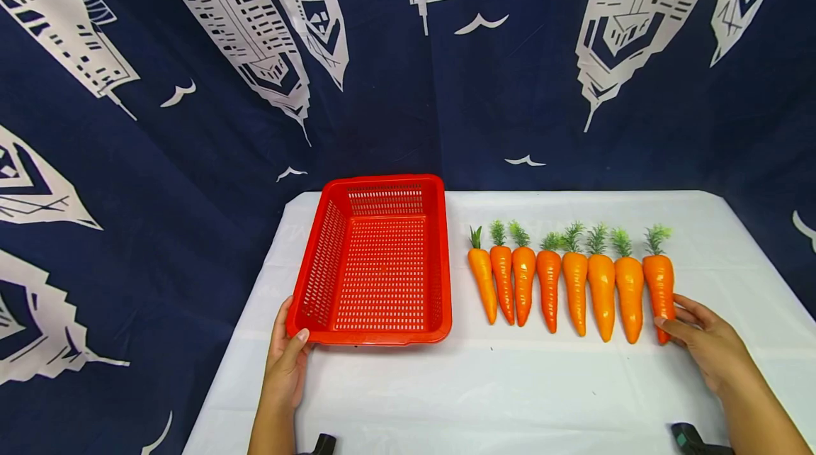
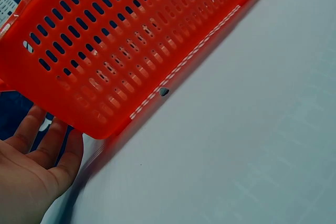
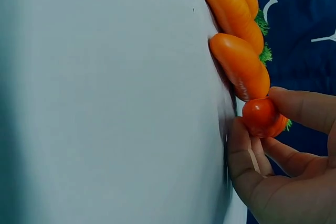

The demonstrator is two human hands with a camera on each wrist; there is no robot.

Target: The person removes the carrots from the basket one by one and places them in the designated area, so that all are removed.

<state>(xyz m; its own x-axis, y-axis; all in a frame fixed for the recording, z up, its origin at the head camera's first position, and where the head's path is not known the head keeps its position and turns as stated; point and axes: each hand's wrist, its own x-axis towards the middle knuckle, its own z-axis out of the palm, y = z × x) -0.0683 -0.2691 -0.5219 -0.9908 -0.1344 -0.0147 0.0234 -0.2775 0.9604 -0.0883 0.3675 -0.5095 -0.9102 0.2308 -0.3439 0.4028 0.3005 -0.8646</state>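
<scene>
A red plastic basket [image 1: 370, 336] with slotted walls stands on the left part of the table, its inside bare. At its near left corner my left hand [image 1: 285, 370] holds the rim, thumb on top and fingers along the outer side; the left wrist view shows those fingers [image 2: 51, 142] against the basket wall [image 2: 126, 61]. To the right, several carrots with green tops lie in a row, tips toward me. My right hand [image 1: 710, 349] pinches the rightmost carrot [image 1: 659, 278] near its tip. In the right wrist view, thumb and fingers are around that red-orange carrot [image 3: 260, 116].
The other carrots, among them a thin orange one [image 1: 482, 281] at the left end, lie close beside one another. A white cloth covers the table [image 1: 497, 398]. Behind it hangs a dark blue curtain [image 1: 382, 122] with white buildings and birds.
</scene>
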